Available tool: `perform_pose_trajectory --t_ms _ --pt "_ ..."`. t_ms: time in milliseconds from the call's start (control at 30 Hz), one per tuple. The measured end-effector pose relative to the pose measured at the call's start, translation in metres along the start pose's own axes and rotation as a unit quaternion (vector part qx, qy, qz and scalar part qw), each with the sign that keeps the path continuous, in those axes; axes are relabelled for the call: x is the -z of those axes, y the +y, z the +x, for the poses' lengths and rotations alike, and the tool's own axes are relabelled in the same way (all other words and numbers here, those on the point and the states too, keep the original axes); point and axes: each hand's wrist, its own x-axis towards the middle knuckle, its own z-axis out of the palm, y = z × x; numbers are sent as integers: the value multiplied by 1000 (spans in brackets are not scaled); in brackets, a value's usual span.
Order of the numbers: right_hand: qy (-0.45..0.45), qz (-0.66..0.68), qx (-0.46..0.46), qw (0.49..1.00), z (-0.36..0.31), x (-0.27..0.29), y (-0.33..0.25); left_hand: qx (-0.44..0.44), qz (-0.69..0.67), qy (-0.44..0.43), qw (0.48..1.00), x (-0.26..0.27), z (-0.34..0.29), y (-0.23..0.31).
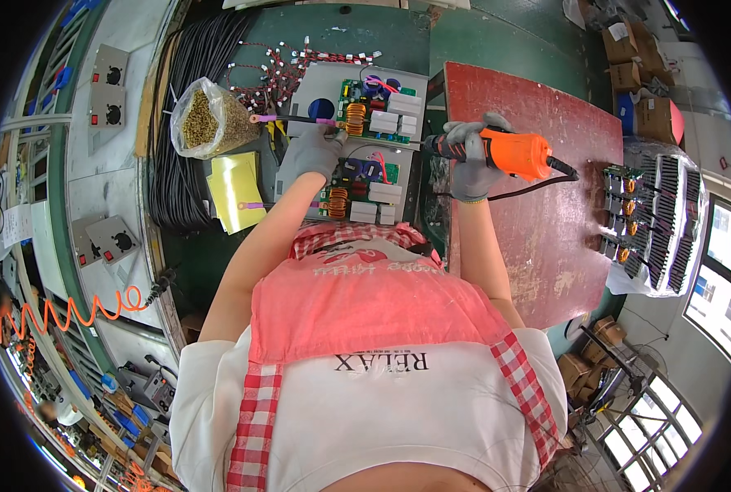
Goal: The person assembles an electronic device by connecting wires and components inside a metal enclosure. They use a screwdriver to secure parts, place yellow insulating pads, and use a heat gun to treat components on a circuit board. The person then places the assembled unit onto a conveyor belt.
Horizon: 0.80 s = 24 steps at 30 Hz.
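Because the front end of the orange driver points toward the lower right corner of the upper circuit board, alignment is judged the main concern. The driver should be kept in line with any fastener, loaded before it turns and stopped once the head seats; a slip could mark the nearby parts. Its black cord is best kept off the board.

Right hand, gloved: wrapped around the driver, beyond the plate's right edge. Left hand, gloved: fingers bent at the board's lower left corner; whether they pinch or merely steady something cannot be determined. They should stay out of the driver's line.

The board lies along the right edge of the upper grey plate. It is green and densely populated: a copper-wound coil at its left end, white blocks toward the right, dark blue cylinders and pink wires along its upper edge. A black lead crosses the plate to its left edge. Contact between driver and board cannot be confirmed.
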Motion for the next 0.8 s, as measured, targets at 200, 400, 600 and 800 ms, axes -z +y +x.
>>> perform_pose_trajectory --t_ms 200,400,600,800 --pt "1 -18 -11 1000 3 0 0 -66 11 72 995 -21 6 -13" --pt "-66 -11 -54 996 7 -2 -1 -120 126 110 979 -34 8 -10" --pt "-186 -16 -145 972 14 0 13 -107 117 104 982 -30 6 -5" --pt "-172 -20 -166 971 16 -12 22 -100 80 102 986 -32 7 -8"
